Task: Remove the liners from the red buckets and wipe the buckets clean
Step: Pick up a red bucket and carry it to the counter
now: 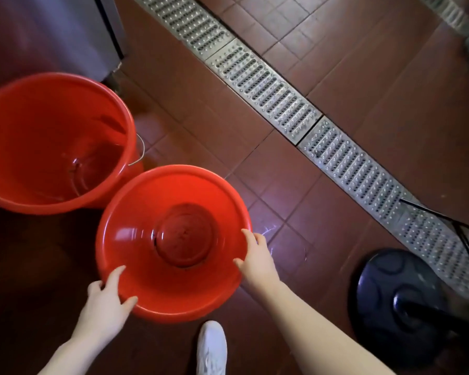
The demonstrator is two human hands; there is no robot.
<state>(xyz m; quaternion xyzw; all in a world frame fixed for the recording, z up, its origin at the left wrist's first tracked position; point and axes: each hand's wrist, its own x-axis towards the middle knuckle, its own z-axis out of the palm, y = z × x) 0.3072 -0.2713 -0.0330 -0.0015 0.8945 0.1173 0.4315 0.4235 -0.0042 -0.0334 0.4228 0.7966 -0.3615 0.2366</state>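
Hands grasp rim: left hand (106,296), right hand (257,262), glossy round near bucket (136,212).
Mid-left: far bucket (38,125), smooth plastic; perforated metal grate (263,87) diagonal.

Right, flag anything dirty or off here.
The near round red plastic bucket has a dark, grimy-looking ring round its bottom. The far red bucket holds something wrinkled, clear: liner or water, I cannot tell.

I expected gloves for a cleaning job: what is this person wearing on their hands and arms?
Nothing, as far as shows. The left hand and right hand are bare: no gloves, rings or watch visible. The forearms are uncovered too, no sleeve in view. One white shoe shows below.
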